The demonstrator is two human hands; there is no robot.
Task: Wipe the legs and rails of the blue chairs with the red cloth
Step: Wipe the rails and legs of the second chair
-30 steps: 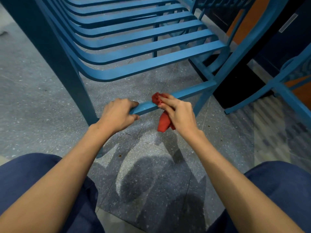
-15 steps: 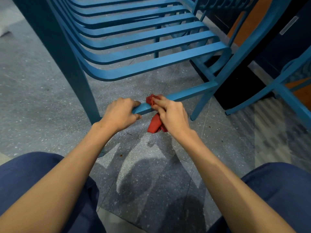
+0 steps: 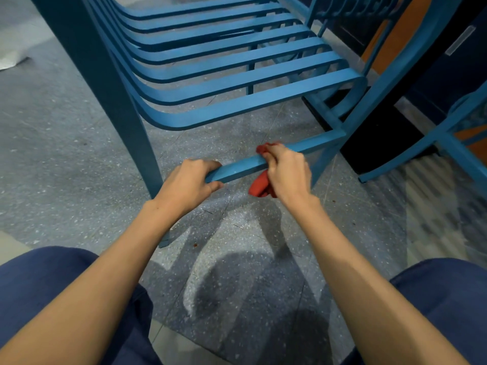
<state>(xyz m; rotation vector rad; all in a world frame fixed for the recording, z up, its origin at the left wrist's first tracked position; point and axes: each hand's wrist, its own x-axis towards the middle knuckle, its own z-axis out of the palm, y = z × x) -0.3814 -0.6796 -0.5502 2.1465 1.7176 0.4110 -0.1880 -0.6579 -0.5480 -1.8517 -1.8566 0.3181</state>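
Rail: low blue rail [image 3: 237, 169] of the near chair [image 3: 340, 83] ran just above the floor and rose toward the right, where it joined a thin leg [image 3: 320, 164]; its left end was hidden behind the forearm
Steadying grip: left hand [image 3: 188, 184] had its fingers curled over the top of the rail and the thumb underneath, closed on bare metal, probably to hold the chair firm and brace the crouch
Wiping grip: right hand [image 3: 288, 175] had its fingers bent round the rail further right, pinching the cloth against it, so it clasped cloth and bar together
Cloth: red cloth [image 3: 259, 187] was bunched under the right palm, one fold showing above the rail by the fingertips and a tail hanging below; wrapped so, it likely reached top, side and underside in one stroke
Seat: slatted seat [image 3: 237, 104] hung above the rail, and a thick leg [image 3: 113, 101] stood on the floor just beyond the left hand
Second chair: second chair [image 3: 448, 133] stood well apart at the right edge of view, touched by neither hand
Posture: knees in dark blue trousers [image 3: 52, 285] filled the bottom corners, suggesting a squat chosen to reach the low parts
Floor: grey speckled floor [image 3: 79, 180] lay shadowed beneath the arms
Writing: none readable; a pale strip [image 3: 459, 39] at upper right was too blurred to tell
Stage: seemingly mid-wipe on this rail, legs likely not yet done
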